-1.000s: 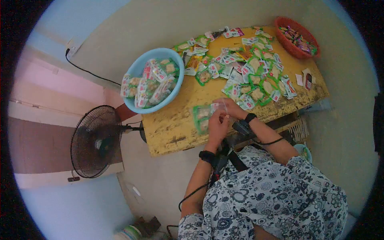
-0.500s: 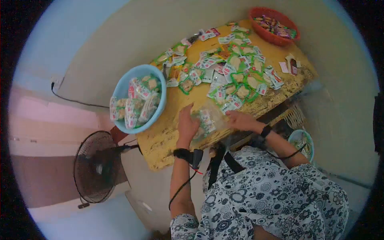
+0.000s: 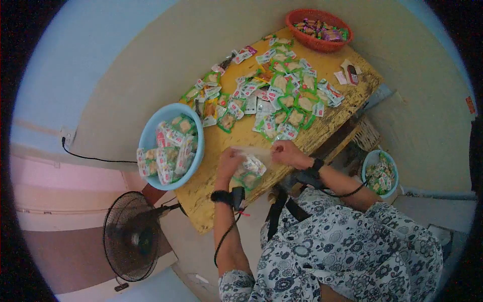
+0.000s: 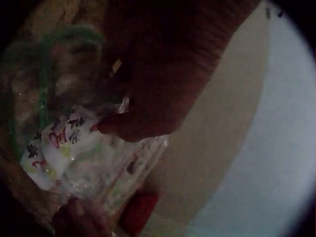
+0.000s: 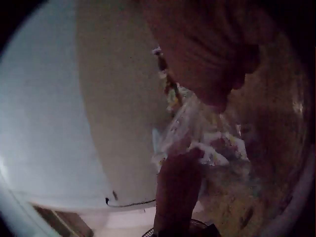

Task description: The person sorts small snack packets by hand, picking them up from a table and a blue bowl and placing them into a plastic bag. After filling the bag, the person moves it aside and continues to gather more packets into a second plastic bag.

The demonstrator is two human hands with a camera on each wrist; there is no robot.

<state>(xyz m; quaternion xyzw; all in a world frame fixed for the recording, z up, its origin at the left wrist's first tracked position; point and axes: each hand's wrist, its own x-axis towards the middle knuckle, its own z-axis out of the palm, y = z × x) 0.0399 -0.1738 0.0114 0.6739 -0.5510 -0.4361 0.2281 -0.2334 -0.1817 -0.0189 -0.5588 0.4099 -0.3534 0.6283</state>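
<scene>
A clear plastic bag [image 3: 250, 168] with green-edged snack packets and white printed packets inside hangs over the near part of the yellow table [image 3: 211, 201]. My left hand [image 3: 230, 163] grips the bag's left side near its top. Across from it, my right hand [image 3: 291, 154] pinches the top edge at the right, and the film is stretched between the two hands. In the left wrist view, the left thumb lies against the bag [image 4: 89, 163] beside a packet with red and dark print. Seen from the right wrist, the film runs down from the curled right fingers [image 5: 217, 98].
Many green-edged and white packets [image 3: 297, 103] lie spread over the table's far side. A light blue basin [image 3: 199, 146] of filled bags stands at left, a red basket [image 3: 322, 48] of wrapped sweets at the far corner. A fan [image 3: 133, 236] stands left; another basin [image 3: 396, 173] sits low at right.
The hands, close together on the bag a second ago, have moved apart to its two sides. The bag now hangs with its top stretched between them. The head view has shifted to the right.
</scene>
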